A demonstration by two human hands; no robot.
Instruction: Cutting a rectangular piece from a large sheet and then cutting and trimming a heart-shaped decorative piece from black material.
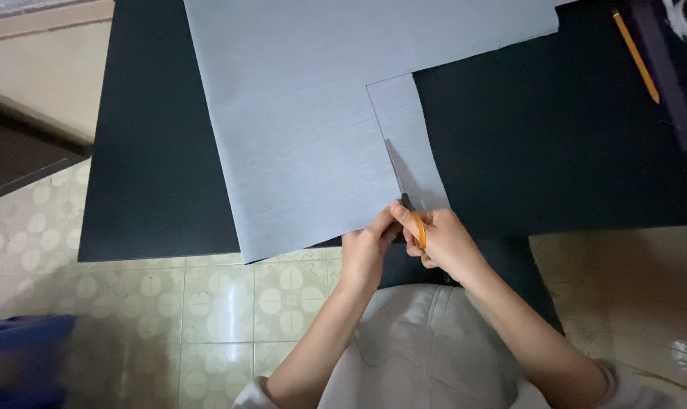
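A large grey-blue sheet (305,113) lies on a black table (555,144), overhanging its near edge. My right hand (443,244) grips orange-handled scissors (417,226) whose blades point up into a cut in the sheet, along a narrow strip (411,144) at the sheet's right side. My left hand (364,254) pinches the sheet's near edge just left of the scissors. The blade tips are hard to make out against the sheet.
A yellow pencil (635,54) lies at the table's far right, next to a dark strip (665,72). Patterned floor tiles (169,303) show below the table, with a blue object (21,356) at the lower left. My lap in light clothing (419,341) is below.
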